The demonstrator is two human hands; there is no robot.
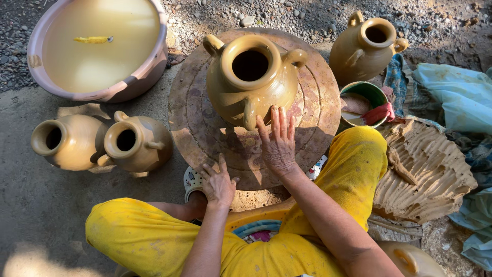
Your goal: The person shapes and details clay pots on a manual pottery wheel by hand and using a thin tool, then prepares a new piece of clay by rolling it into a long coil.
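Observation:
A wet tan clay pot with three small handles stands on a round turning board in front of me. My right hand is spread flat, its fingertips touching the pot's lower wall. The fingers of my left hand rest apart on the board's near edge. Neither hand holds anything. My legs in yellow trousers frame the board.
A wide basin of muddy water sits at the back left. Two finished pots stand on the ground at left, another at the back right. A small green bowl with a red cloth, a clay slab and blue cloth lie at right.

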